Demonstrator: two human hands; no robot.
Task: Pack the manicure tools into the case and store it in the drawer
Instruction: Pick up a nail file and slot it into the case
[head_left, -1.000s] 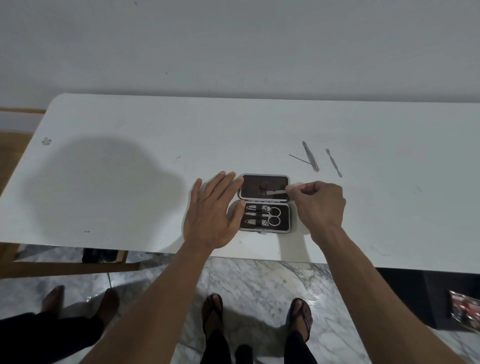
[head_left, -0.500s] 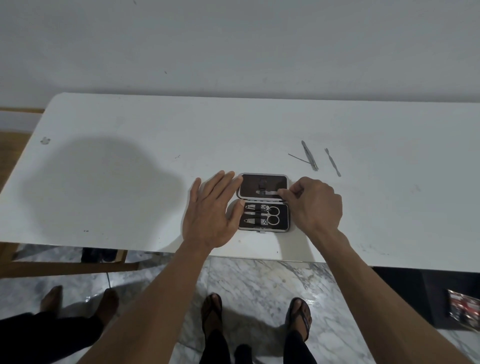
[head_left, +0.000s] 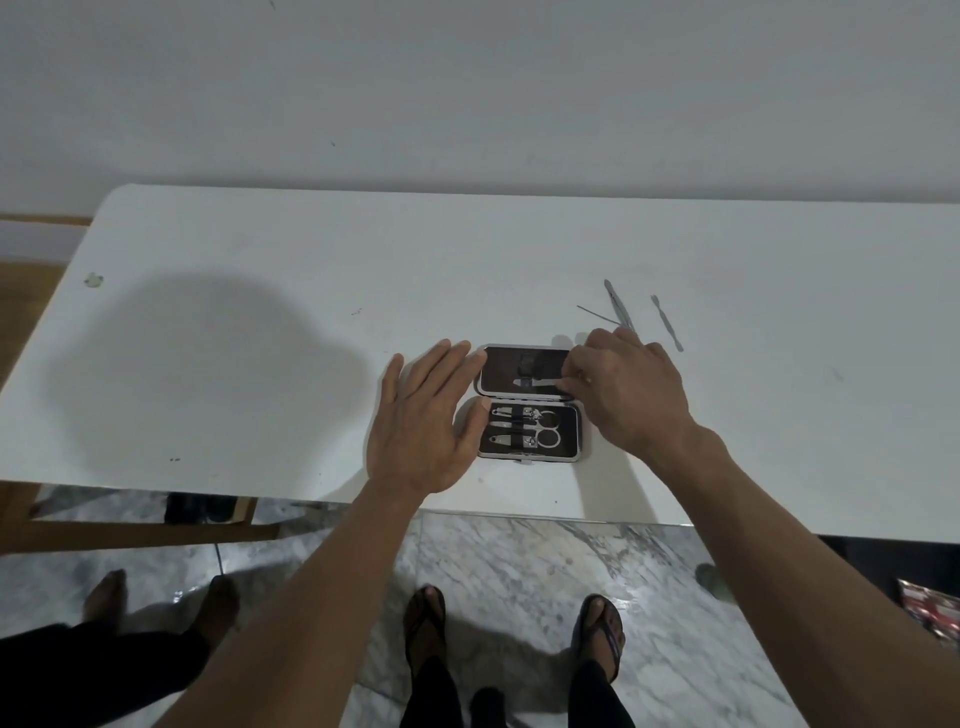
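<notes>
Left hand (head_left: 415, 421) lies flat, fingers straight, against the open case (head_left: 528, 402). Right hand (head_left: 626, 389) pinches a tool (head_left: 535, 382) in the case's far half.

Nothing here is showing any writing I can read. The open manicure case (head_left: 528, 401) on the white table (head_left: 260, 338) is carrying no visible brand or label, and the metal tools inside it are too small to make out any stamp. A red packet (head_left: 932, 618) is lying on the floor at the far right, but whatever is printed on it is blurring out.
</notes>
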